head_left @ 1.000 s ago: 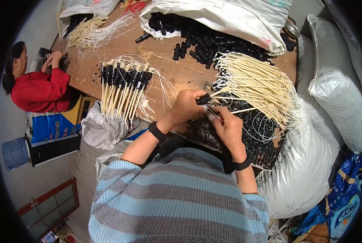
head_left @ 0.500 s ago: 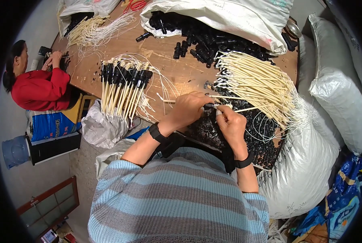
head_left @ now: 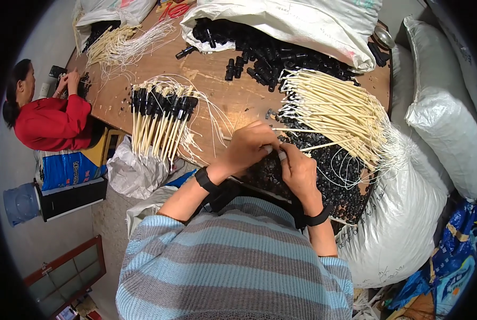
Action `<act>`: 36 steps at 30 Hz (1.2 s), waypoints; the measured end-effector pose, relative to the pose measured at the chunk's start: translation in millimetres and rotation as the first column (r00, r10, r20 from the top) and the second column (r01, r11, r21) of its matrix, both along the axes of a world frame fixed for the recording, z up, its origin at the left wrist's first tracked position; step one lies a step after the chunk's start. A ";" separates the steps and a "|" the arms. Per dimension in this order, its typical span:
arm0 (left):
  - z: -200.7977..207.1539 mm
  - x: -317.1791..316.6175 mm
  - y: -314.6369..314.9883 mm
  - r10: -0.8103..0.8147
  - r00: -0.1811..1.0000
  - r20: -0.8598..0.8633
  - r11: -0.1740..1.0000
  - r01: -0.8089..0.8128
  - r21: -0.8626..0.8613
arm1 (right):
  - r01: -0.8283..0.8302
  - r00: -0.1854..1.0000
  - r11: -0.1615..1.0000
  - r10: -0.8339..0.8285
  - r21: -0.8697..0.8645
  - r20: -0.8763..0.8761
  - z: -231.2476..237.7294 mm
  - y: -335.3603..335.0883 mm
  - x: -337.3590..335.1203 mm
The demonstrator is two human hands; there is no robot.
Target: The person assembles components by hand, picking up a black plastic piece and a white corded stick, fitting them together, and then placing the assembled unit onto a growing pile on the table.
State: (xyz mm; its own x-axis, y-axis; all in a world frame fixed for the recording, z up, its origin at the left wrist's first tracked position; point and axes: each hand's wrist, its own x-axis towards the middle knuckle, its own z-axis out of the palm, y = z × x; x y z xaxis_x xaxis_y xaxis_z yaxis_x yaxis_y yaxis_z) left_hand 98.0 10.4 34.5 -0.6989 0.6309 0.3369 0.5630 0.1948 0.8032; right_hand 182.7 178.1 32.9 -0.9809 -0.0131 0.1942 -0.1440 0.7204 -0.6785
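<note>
My left hand [head_left: 251, 145] is closed round a cream tube [head_left: 226, 137], whose short end sticks out past the hand's left side. My right hand [head_left: 299, 169] is pinched, with thumb and fingertips against the left hand's fingertips. Whatever lies between the fingertips is hidden. Both hands are above a heap of small black pieces [head_left: 332, 162] at the table's near edge. A pile of cream tubes [head_left: 334, 104] with white tips and white threads lies just beyond my right hand. To the left lies a row of tubes with black fittings [head_left: 161, 106] on their far ends.
Loose black fittings [head_left: 270, 58] spill from an open white sack [head_left: 297, 24] at the table's far side. More cream tubes [head_left: 113, 48] lie at far left. A co-worker in red [head_left: 54, 117] sits there, hands together. Full white sacks [head_left: 398, 224] crowd the right.
The black fitting seen between my fingertips is now hidden. My right hand has shifted slightly left and closer to the left hand. The co-worker's hands have moved a little.
</note>
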 end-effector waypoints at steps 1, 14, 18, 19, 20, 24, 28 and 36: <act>0.0 0.1 -1.7 -0.002 1.000 -0.001 1.000 0.002 0.001 | 0.003 0.999 1.000 -0.003 -0.011 -0.039 0.1 -1.3 0.9; -49.9 -56.6 17.2 0.298 0.944 -0.142 0.908 -0.326 -0.262 | 0.250 0.964 0.928 -0.213 -0.276 0.157 -9.8 5.0 9.1; -62.3 -63.3 6.5 0.323 0.943 -0.075 0.904 -0.331 -0.271 | 0.338 0.936 0.868 -0.270 -0.364 0.226 -14.8 13.1 12.6; -62.3 -63.1 3.9 0.365 0.930 -0.051 0.892 -0.365 -0.268 | 0.341 0.935 0.866 -0.272 -0.367 0.227 -14.7 14.0 12.4; -62.3 -62.6 1.6 0.363 0.930 -0.052 0.892 -0.363 -0.271 | 0.347 0.931 0.860 -0.268 -0.375 0.249 -14.6 14.6 12.1; -58.9 -61.6 -5.1 0.356 0.920 -0.165 0.899 -0.385 -0.210 | 0.356 0.926 0.849 -0.263 -0.391 0.272 -17.1 13.4 8.9; -43.1 -49.0 4.0 0.343 0.892 0.293 0.935 -0.296 -0.192 | 0.413 0.899 0.789 -0.273 -0.455 0.343 -23.6 14.5 4.7; -7.6 15.5 35.0 -0.049 0.973 -0.224 0.999 0.050 0.003 | 0.320 0.945 0.846 -0.250 -0.426 0.212 -37.6 0.8 -0.1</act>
